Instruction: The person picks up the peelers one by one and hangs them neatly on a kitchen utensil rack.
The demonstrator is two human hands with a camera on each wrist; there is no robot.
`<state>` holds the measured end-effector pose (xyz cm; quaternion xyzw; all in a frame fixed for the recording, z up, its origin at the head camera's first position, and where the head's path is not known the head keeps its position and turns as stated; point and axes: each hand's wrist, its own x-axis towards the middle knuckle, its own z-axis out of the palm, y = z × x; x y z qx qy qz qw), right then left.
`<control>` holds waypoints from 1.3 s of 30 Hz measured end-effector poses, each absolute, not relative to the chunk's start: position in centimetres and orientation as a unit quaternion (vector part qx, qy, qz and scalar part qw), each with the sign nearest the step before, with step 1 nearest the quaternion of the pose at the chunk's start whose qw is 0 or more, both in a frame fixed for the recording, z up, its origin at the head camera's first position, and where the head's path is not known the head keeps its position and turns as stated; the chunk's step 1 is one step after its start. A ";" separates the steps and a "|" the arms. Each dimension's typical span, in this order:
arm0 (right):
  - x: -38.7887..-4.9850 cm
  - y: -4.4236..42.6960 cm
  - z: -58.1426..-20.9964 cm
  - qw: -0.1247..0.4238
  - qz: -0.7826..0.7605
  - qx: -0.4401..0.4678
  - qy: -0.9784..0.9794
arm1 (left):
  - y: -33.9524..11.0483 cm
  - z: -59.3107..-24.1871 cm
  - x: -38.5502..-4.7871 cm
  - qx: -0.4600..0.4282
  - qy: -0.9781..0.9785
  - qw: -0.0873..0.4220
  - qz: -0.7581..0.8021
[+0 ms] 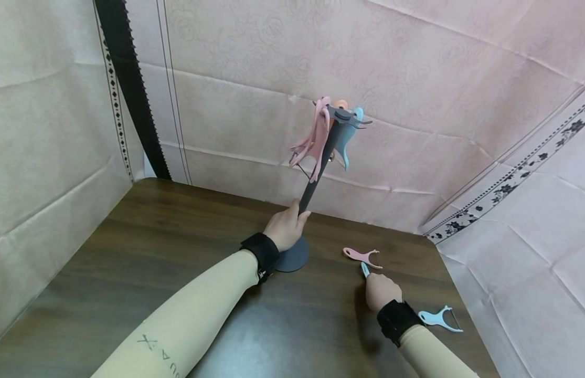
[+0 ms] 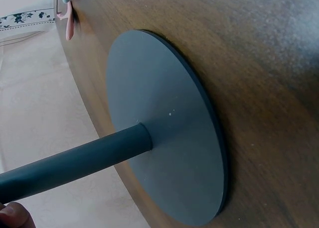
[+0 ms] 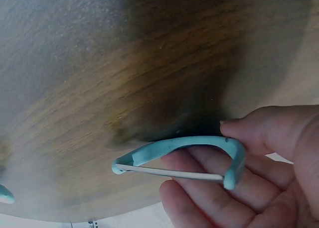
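While your right hand (image 1: 384,293) pinches a blue peeler (image 3: 199,141) over the table (image 1: 155,241), thumb and fingers curled about it, your left hand (image 1: 285,229) grips the pole (image 1: 312,190) of the grey stand (image 1: 294,257). From its top hang pink peelers (image 1: 317,137), an orange handle (image 1: 340,104) and a blue handle (image 1: 347,139). Near your right hand lie a loose pink peeler (image 1: 361,256) and a second blue peeler (image 1: 434,318).

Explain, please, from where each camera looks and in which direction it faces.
Head: worn on the head, facing forward and down at the gray stand; left hand, right hand and sleeves show.
Left wrist: on that wrist, facing the stand's round base; a bit of the left hand shows, lower left.
Right wrist: on that wrist, facing the blue Y-peeler; the right hand shows, lower right.
Shared: head and left-wrist views both show the base and pink Y-peeler.
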<state>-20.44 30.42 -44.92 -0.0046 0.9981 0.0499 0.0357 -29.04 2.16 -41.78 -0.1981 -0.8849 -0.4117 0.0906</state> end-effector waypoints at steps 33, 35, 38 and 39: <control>-22.2 28.8 -35.7 -0.150 -0.132 -0.110 0.974 | 2.2 -42.0 -29.2 -0.199 -0.886 0.097 -0.408; -22.3 28.1 -34.5 -0.185 -0.145 -0.119 0.965 | 2.2 -42.0 -29.2 -0.199 -0.886 0.095 -0.409; -22.5 26.9 -32.4 -0.229 -0.163 -0.121 0.952 | 2.2 -42.0 -29.2 -0.198 -0.885 0.091 -0.411; -22.5 26.4 -31.6 -0.242 -0.168 -0.124 0.948 | 2.2 -42.0 -29.2 -0.197 -0.886 0.089 -0.410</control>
